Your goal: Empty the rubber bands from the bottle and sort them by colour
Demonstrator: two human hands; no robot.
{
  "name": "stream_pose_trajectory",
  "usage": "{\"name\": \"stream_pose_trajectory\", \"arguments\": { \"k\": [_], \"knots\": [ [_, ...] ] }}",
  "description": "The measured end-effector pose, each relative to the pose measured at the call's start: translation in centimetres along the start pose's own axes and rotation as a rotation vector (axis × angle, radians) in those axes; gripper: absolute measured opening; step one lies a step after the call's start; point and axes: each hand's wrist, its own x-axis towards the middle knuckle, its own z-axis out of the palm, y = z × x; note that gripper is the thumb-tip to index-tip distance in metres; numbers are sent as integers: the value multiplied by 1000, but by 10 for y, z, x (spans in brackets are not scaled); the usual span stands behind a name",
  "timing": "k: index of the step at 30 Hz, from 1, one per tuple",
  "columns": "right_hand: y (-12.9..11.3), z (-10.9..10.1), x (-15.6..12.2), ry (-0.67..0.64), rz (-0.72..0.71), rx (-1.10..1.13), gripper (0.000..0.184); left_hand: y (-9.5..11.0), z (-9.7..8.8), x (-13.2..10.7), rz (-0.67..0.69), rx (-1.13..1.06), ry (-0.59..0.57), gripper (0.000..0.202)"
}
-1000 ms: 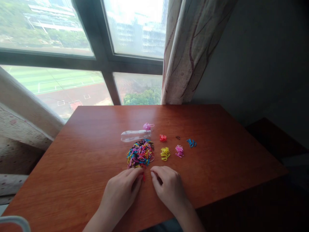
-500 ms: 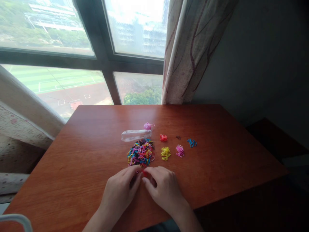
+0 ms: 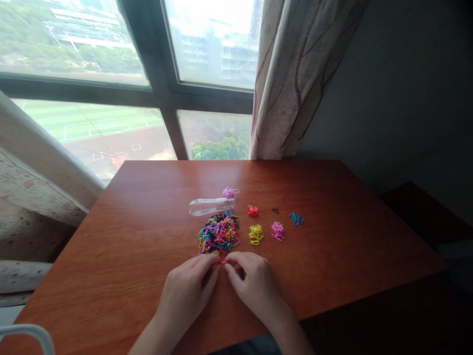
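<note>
Between my two hands a small red rubber band [image 3: 223, 262] is pinched. My left hand [image 3: 187, 286] has thumb and forefinger closed on its left end. On the other end, the thumb and forefinger of my right hand [image 3: 254, 281] are pressed together. Just beyond my fingertips lies a mixed heap of coloured rubber bands [image 3: 219, 232]. To its right are small sorted piles: yellow bands [image 3: 256, 234], pink bands [image 3: 278, 231], red bands [image 3: 253, 211] and blue bands [image 3: 296, 219]. A single dark band [image 3: 275, 210] lies behind the pink ones.
Behind the heap a clear plastic bottle [image 3: 210, 207] lies on its side, with a pink cap [image 3: 229, 192] beside its neck. The wooden table [image 3: 129, 236] reaches back to the window. A white curved tube [image 3: 29, 329] shows at lower left.
My right thumb and fingers have closed onto the red band, which now shows stretched between both hands. The whole view has shifted slightly.
</note>
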Motion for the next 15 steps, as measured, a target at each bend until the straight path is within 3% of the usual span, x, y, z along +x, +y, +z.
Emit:
{"name": "stream_pose_trajectory", "arguments": {
  "k": [8, 15],
  "knots": [
    [6, 2, 0, 52, 20, 92, 10, -3, 1, -2, -43, -5, 2, 18],
    [11, 4, 0, 100, 68, 112, 11, -6, 1, -3, -94, 1, 100, 16]
  ]
}}
